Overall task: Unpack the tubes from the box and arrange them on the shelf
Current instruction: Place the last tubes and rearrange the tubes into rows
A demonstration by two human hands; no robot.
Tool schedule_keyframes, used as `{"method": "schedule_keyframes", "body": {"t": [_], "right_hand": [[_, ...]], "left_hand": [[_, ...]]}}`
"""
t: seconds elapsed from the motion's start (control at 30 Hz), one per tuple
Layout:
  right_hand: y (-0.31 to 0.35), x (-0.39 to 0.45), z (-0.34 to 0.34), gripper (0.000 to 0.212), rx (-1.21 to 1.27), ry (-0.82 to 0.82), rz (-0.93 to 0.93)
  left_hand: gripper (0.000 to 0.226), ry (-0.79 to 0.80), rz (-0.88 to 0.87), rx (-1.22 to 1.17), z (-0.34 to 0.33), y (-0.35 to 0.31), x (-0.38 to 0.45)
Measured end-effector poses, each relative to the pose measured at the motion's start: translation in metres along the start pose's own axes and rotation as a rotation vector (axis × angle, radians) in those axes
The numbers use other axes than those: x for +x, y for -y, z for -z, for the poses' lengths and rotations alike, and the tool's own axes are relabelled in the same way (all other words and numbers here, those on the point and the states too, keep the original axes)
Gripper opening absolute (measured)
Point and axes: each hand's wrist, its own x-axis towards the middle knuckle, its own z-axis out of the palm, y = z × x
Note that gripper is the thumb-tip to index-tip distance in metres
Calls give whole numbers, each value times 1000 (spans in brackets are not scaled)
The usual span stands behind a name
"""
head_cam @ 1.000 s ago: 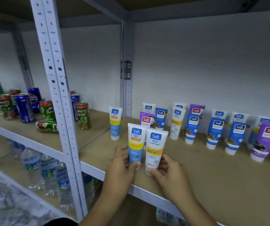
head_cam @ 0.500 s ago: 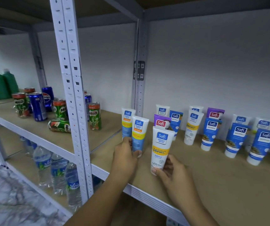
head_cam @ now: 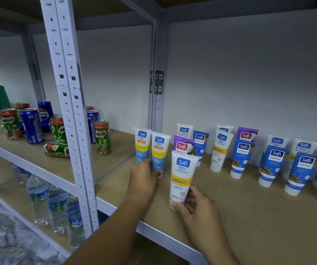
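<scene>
While its cap end is pinched by the right hand (head_cam: 194, 205), a white tube (head_cam: 181, 178) with a yellow Vitamin C band is held upright near the front edge of the shelf (head_cam: 249, 217). A blue tube (head_cam: 158, 154) is grasped by the left hand (head_cam: 144, 178), just beside another at the post. Bare board lies to the right.

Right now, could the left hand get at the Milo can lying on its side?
Probably not directly. The left hand grips a blue tube, and the white upright post stands between it and the toppled Milo can in the next bay.
</scene>
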Motion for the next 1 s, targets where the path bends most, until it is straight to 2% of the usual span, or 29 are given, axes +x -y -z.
{"method": "schedule_keyframes", "body": {"t": [0.4, 0.77, 1.0], "right_hand": [[0, 0, 0, 49, -9, 9, 1], [3, -2, 0, 39, -70, 3, 10], [4, -4, 1, 37, -128, -23, 21]], "left_hand": [[26, -13, -39, 44, -4, 4, 3], [23, -25, -29, 98, -2, 6, 0], [24, -71, -43, 155, 17, -1, -29]]}}
